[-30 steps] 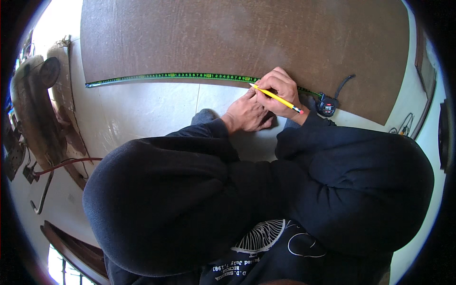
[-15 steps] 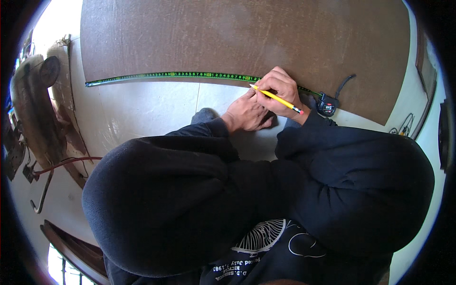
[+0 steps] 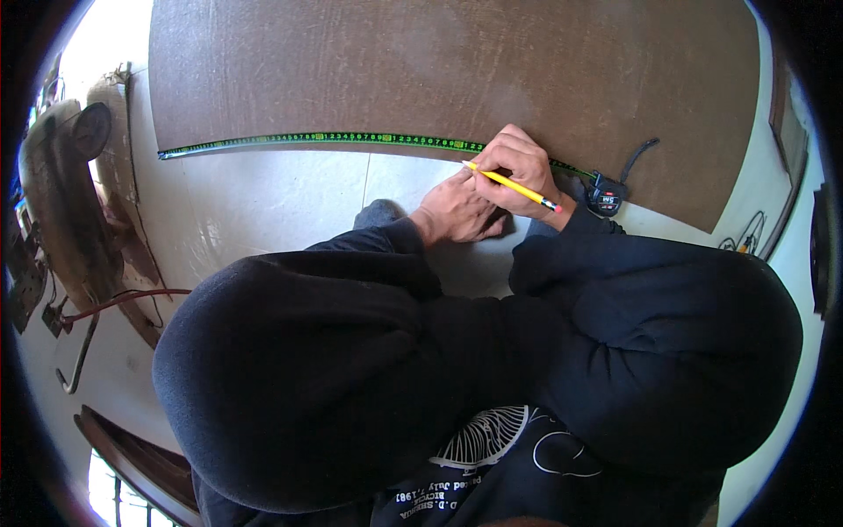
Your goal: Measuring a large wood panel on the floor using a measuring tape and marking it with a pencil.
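A yellow pencil with a pink eraser is pinched in my right hand, its pale tip close to the near edge of a large brown board. Along that edge lies a black-and-green tape measure blade, which passes beneath my right hand. Its dark case sits to the right, by my right wrist. My left hand rests just below the board's edge, tucked against my right hand. The left fingers are curled together and partly hidden, so I cannot make out what they hold.
White tiled floor shows below the board. At left stand worn, dusty curved pieces, with a red cable and a bent metal rod near them. A dark strap lies on the board by the case. Thin wires lie at right.
Almost nothing differs. Both hands, the pencil and the tape measure keep their places, apart from a very slight shift of the pencil's tip.
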`<move>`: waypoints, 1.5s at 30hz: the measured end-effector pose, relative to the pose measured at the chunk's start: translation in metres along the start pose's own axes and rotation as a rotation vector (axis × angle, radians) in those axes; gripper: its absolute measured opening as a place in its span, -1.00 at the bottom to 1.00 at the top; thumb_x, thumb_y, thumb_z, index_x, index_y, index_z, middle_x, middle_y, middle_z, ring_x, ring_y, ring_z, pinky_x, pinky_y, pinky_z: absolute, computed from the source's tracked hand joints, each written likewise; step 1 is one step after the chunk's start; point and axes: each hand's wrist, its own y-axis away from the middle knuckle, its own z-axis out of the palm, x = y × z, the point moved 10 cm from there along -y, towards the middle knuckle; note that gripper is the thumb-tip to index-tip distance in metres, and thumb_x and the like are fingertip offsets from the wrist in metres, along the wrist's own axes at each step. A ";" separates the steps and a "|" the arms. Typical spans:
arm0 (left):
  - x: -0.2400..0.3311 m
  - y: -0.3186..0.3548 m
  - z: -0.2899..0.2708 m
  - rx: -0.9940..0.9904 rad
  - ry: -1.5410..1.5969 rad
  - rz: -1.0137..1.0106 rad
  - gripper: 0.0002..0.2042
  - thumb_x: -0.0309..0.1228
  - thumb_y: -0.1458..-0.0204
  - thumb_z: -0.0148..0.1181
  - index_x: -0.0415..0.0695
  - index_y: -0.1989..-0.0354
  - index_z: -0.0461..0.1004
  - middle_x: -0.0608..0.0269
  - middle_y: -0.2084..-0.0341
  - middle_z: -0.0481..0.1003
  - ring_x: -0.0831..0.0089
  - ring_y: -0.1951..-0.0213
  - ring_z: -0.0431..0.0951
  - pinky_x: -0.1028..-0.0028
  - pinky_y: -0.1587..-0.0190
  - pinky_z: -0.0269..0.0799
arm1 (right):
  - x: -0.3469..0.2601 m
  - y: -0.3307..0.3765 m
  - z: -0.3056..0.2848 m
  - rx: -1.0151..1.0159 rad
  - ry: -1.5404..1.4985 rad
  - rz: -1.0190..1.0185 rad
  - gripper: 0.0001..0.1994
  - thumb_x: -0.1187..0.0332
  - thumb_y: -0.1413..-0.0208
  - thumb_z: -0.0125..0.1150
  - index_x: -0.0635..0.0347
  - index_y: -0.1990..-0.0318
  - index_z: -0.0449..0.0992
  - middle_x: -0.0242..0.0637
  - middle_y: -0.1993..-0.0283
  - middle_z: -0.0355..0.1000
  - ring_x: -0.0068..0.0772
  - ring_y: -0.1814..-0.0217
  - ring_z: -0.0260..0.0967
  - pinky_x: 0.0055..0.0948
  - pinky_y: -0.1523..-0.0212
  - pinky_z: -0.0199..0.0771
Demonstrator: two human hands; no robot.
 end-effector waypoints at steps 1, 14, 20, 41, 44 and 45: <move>0.000 0.000 0.002 -0.019 0.019 0.004 -0.45 0.09 -0.22 0.00 -0.11 -0.13 0.52 0.15 -0.12 0.54 0.19 -0.30 0.38 0.06 -0.48 0.01 | -0.003 0.000 0.001 -0.010 0.000 -0.023 -0.83 0.55 0.07 0.43 0.19 0.48 0.49 -0.26 0.41 0.51 -0.23 0.32 0.45 -0.32 0.28 0.46; -0.002 -0.001 0.008 -0.070 0.008 -0.011 -0.45 0.09 -0.23 -0.02 -0.12 -0.11 0.54 0.14 -0.14 0.54 0.22 -0.34 0.35 0.07 -0.52 -0.06 | -0.002 -0.001 0.000 -0.006 0.010 -0.015 -0.84 0.54 0.08 0.43 0.21 0.45 0.49 -0.25 0.40 0.51 -0.21 0.33 0.44 -0.30 0.29 0.45; 0.002 0.001 -0.006 0.056 -0.072 0.039 -0.44 0.10 -0.22 -0.01 -0.11 -0.13 0.53 0.12 -0.14 0.53 0.22 -0.33 0.36 0.07 -0.50 -0.01 | 0.003 0.003 -0.005 0.093 0.026 0.035 -0.84 0.55 0.09 0.43 0.20 0.45 0.50 -0.24 0.39 0.51 -0.21 0.31 0.45 -0.31 0.28 0.47; 0.004 -0.019 -0.061 0.126 0.108 0.001 -0.13 -0.04 -0.21 0.11 -0.24 -0.56 -0.12 -0.12 -0.51 0.04 0.05 -0.51 0.08 0.11 -0.54 -0.07 | -0.006 0.085 -0.142 -0.097 0.726 0.511 -0.58 0.26 0.01 0.50 0.07 -0.02 0.56 -0.11 0.00 0.37 0.02 -0.04 0.47 -0.09 0.00 0.51; 0.002 -0.031 -0.066 0.101 0.101 0.052 -0.31 -0.17 -0.27 0.04 -0.18 -0.52 0.06 0.03 -0.32 0.34 0.17 -0.32 0.36 0.21 -0.38 0.20 | -0.007 0.096 -0.139 -0.071 0.741 0.452 -0.50 0.22 0.05 0.53 0.08 -0.06 0.54 -0.10 -0.04 0.39 0.07 -0.06 0.46 -0.06 0.00 0.52; -0.005 -0.029 -0.074 0.105 0.147 0.042 -0.39 -0.22 -0.28 0.01 -0.14 -0.49 0.14 0.11 -0.23 0.40 0.23 -0.21 0.41 0.24 -0.29 0.26 | -0.014 0.094 -0.139 -0.030 0.749 0.388 -0.50 0.23 0.03 0.51 0.10 -0.09 0.53 -0.09 -0.04 0.40 0.09 -0.07 0.45 -0.05 -0.02 0.52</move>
